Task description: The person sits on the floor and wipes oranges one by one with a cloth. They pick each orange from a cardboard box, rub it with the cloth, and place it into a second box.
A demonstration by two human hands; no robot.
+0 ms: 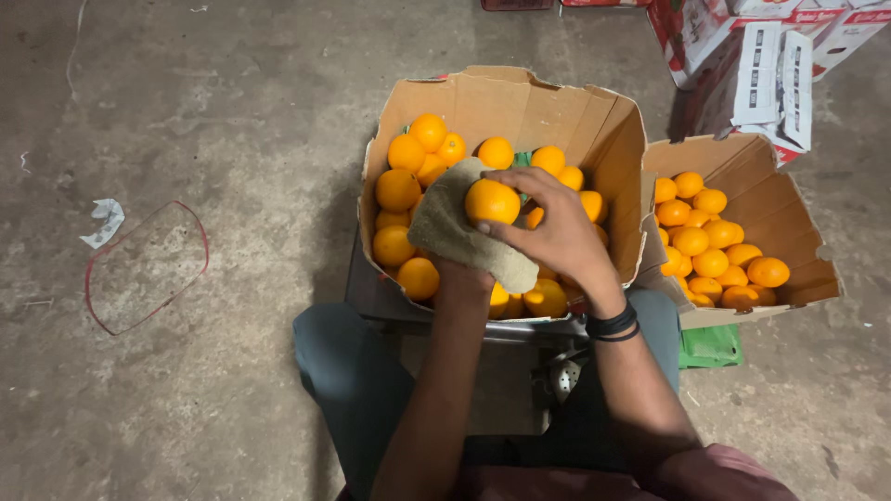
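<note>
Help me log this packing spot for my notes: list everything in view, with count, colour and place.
Held orange: one, orange, between both hands.
Cloth: one, beige, under that orange.
Front carton: one, brown, full of oranges, ahead of the knees.
Side carton: one, brown, with oranges, to its right.
Printed boxes: several, white and red, top right.
Green bag: one, below side carton.
Red loop: one, on the floor, left.
Paper scrap: one, white, beside loop.
Wristbands: black, right wrist.
Left hand: under cloth.
Right hand: gripping orange.

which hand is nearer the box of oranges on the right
Right. The right hand grips an orange beside that box; the left hand, under the cloth, sits farther away.
</note>
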